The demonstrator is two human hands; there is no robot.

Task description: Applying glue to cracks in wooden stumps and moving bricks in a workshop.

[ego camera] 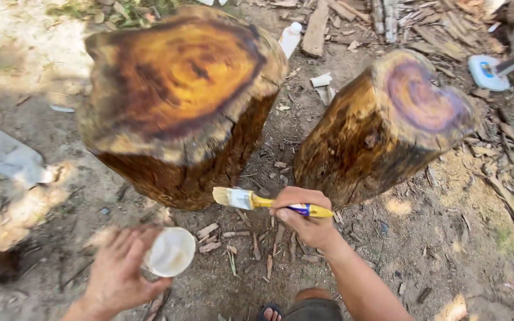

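Observation:
Two upright wood stumps stand on bare dirt: a large stump [179, 89] with a glossy amber top at left, and a smaller stump [388, 119] with a purplish top at right. My right hand [304, 217] grips a paintbrush [251, 201] with a yellow and blue handle; its pale bristles touch the lower bark of the large stump. My left hand [120, 273] holds a small white cup [171, 252] low near the ground, to the left of the brush.
Wood chips and offcuts [423, 24] litter the dirt at the back right. A white bottle [291, 37] lies behind the large stump. A grey sheet [7, 156] lies at left, a white and blue object [486, 72] at far right. My sandalled foot [272, 312] shows at the bottom.

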